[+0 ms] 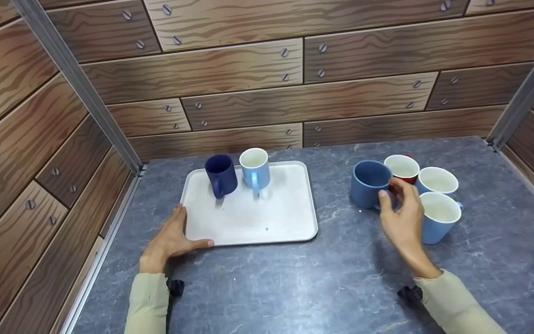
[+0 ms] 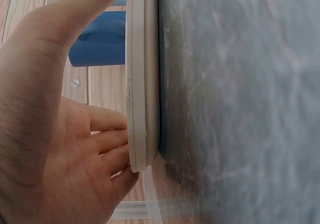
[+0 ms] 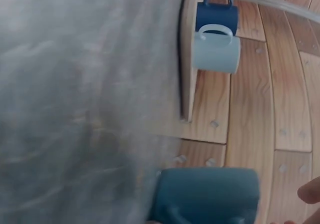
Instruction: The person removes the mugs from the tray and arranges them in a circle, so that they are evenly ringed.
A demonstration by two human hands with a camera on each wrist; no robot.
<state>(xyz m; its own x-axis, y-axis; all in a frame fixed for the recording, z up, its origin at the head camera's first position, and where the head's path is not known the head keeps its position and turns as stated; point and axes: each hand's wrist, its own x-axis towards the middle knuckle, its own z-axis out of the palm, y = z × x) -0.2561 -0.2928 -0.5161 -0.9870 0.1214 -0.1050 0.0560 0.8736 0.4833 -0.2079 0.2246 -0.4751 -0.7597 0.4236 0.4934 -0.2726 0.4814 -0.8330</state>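
Note:
My left hand [image 1: 167, 239] rests at the near left corner of a white tray [image 1: 248, 222]. Its thumb lies along the front edge, and its fingers touch the left side. On the tray stand a dark navy mug [image 1: 222, 176] and a light blue mug [image 1: 256, 174], both upright with handles toward me. To the right, my right hand [image 1: 403, 218] is at the handle side of a medium blue mug [image 1: 366, 185] standing on the table. Thumb and forefinger are apart beside its handle, which is partly hidden. In the right wrist view, fingertips [image 3: 311, 191] show away from the mug's rim.
Right of the blue mug stand a red mug [image 1: 403, 168] with a white inside and two light blue mugs [image 1: 437, 180] [image 1: 438, 222], close together. Wood-patterned walls [image 1: 244, 69] enclose the grey marbled table [image 1: 271, 287] at the back and sides.

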